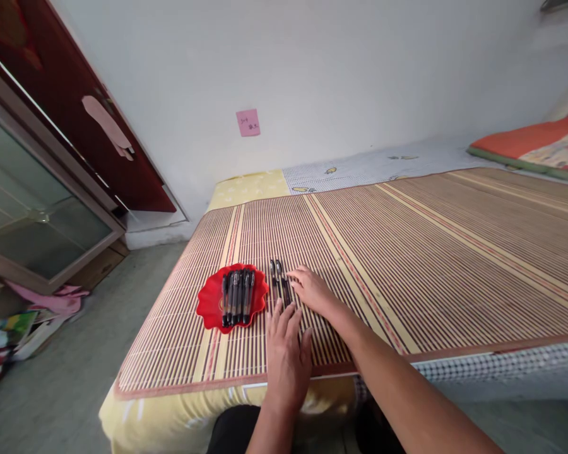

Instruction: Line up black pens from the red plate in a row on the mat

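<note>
Two black pens lie side by side on the striped bamboo mat. My left hand rests flat at their near ends, fingers stretched out and thumb apart, so the fingertips hide the lower tips. From the right, my right hand reaches in beside the pens with its fingers slightly bent and apart, holding nothing. Whether its fingertips touch the right-hand pen is hard to tell. Just left of the pens sits a red scalloped plate, on which several black pens lie in a row.
The mat covers a bed with a yellow sheet along its front edge. A folded orange quilt lies at the far right. A pink note is stuck on the white wall. On the left are a glass-panelled door and things on the floor.
</note>
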Tool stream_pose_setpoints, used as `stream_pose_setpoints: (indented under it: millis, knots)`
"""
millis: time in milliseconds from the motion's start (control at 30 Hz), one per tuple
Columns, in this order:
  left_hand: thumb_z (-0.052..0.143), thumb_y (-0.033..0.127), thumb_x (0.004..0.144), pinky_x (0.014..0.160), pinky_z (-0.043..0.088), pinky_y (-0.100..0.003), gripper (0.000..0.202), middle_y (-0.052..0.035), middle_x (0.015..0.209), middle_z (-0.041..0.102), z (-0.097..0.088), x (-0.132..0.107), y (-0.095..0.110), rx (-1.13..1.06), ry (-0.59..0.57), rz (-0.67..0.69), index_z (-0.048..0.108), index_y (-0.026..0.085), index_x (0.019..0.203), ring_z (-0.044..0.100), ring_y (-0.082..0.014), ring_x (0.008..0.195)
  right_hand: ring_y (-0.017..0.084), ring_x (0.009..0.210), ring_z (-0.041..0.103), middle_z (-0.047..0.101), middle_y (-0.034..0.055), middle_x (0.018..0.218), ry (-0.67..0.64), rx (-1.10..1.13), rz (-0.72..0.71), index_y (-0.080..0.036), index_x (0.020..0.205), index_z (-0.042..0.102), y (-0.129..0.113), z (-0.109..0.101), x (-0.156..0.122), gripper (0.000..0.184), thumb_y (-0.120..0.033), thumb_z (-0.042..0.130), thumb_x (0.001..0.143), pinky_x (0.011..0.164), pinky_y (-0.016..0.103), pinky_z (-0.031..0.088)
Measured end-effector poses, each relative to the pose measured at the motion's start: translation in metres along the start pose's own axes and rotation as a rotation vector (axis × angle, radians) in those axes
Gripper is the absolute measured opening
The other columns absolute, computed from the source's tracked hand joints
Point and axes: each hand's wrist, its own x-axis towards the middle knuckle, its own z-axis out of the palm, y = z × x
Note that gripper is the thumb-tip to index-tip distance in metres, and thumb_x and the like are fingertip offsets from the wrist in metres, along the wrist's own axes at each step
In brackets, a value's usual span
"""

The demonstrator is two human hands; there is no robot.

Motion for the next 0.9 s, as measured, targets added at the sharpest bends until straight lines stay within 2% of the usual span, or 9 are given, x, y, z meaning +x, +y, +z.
stream_pose_setpoints:
  millis: [133,267,367,433,467,567,667,800,900]
  knots:
    - [0.049,0.009,0.099,0.109,0.050,-0.045,0.028,-0.0115,0.121,0.069,-0.006,0.002,0.008,-0.081,0.098,0.011,0.062,0.018,0.122,0.054,-0.0250,0.134,0.020,0.109,0.063,0.064,0.0125,0.122,-0.014,0.035,0.019,-0.015,0.125,0.069,0.001,-0.001,0.000,0.034,-0.013,0.052,0.096,0.099,0.033,0.047]
    - [0.050,0.010,0.100,0.094,0.054,-0.035,0.023,-0.0070,0.105,0.069,-0.025,0.005,0.012,-0.084,0.166,0.003,0.064,0.021,0.115,0.065,-0.0191,0.104,0.020,0.107,0.064,0.066,0.0127,0.122,-0.018,0.064,0.035,-0.013,0.122,0.070,-0.001,-0.004,-0.001,0.032,-0.016,0.054,0.096,0.097,0.034,0.048]
    - [0.053,0.017,0.100,0.088,0.053,-0.035,0.015,-0.0054,0.096,0.068,-0.052,0.016,0.000,0.014,0.249,-0.070,0.065,0.021,0.108,0.065,-0.0197,0.094,0.021,0.106,0.066,0.069,0.0123,0.121,-0.016,0.111,0.056,-0.013,0.122,0.071,0.001,-0.010,-0.001,0.032,-0.017,0.053,0.095,0.093,0.034,0.050]
    - [0.055,0.025,0.099,0.083,0.052,-0.037,0.012,-0.0058,0.091,0.068,-0.071,0.030,-0.018,0.164,0.269,-0.199,0.066,0.020,0.103,0.064,-0.0223,0.088,0.021,0.103,0.067,0.071,0.0120,0.119,0.008,0.157,0.076,-0.014,0.120,0.072,0.003,-0.018,-0.001,0.032,-0.016,0.054,0.094,0.092,0.035,0.052]
    - [0.056,0.028,0.098,0.082,0.052,-0.038,0.013,-0.0061,0.090,0.067,-0.079,0.038,-0.029,0.240,0.253,-0.289,0.066,0.020,0.101,0.065,-0.0239,0.086,0.021,0.103,0.068,0.072,0.0116,0.119,0.028,0.187,0.084,-0.015,0.119,0.072,0.004,-0.023,0.000,0.032,-0.016,0.054,0.094,0.091,0.036,0.053]
    - [0.057,0.034,0.094,0.078,0.050,-0.040,0.019,-0.0087,0.093,0.069,-0.090,0.065,-0.060,0.400,0.040,-0.566,0.065,0.019,0.101,0.066,-0.0289,0.090,0.021,0.105,0.069,0.072,0.0111,0.121,0.097,0.295,0.102,-0.016,0.119,0.072,0.008,-0.036,-0.001,0.031,-0.020,0.054,0.094,0.091,0.036,0.054]
    - [0.059,0.034,0.091,0.078,0.050,-0.040,0.015,-0.0114,0.096,0.070,-0.085,0.084,-0.077,0.432,-0.098,-0.663,0.065,0.020,0.092,0.067,-0.0320,0.094,0.021,0.108,0.070,0.073,0.0117,0.121,0.150,0.366,0.110,-0.015,0.119,0.072,0.009,-0.045,-0.002,0.031,-0.023,0.053,0.095,0.092,0.035,0.054]
    - [0.058,0.027,0.087,0.077,0.049,-0.041,0.012,-0.0121,0.090,0.070,-0.075,0.092,-0.081,0.408,-0.083,-0.706,0.062,0.022,0.077,0.069,-0.0335,0.091,0.021,0.106,0.071,0.075,0.0113,0.118,0.173,0.391,0.108,-0.016,0.117,0.073,0.010,-0.049,-0.002,0.030,-0.021,0.055,0.094,0.092,0.035,0.054]
    - [0.059,0.026,0.082,0.077,0.049,-0.044,0.014,-0.0115,0.079,0.069,-0.080,0.093,-0.080,0.349,-0.023,-0.745,0.056,0.023,0.069,0.070,-0.0357,0.087,0.022,0.104,0.071,0.075,0.0113,0.116,0.182,0.414,0.108,-0.017,0.116,0.074,0.009,-0.051,-0.001,0.029,-0.021,0.055,0.094,0.090,0.036,0.055]
